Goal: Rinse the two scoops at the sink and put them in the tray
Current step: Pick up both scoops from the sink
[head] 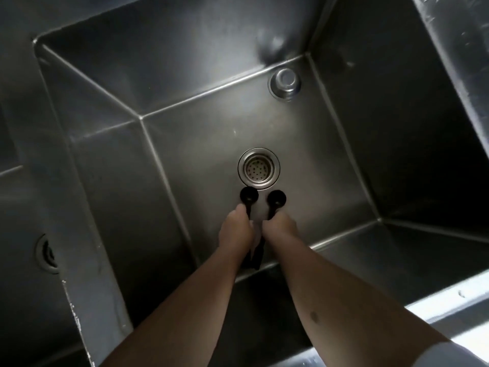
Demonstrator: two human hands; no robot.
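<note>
Just two hands (236, 229) (281, 229), two scoops (249, 196) (276, 199).

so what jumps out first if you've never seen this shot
Two bare hands, the left hand and right hand, meet at centre frame, each holding a black scoop: left scoop, right scoop. Just beyond the scoop bowls sits the round perforated drain in the floor of the deep steel sink.

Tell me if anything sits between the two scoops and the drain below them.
Nothing visible does. The left hand holds the left scoop and the right hand holds the right scoop, both just short of the drain in the bare sink.
</note>
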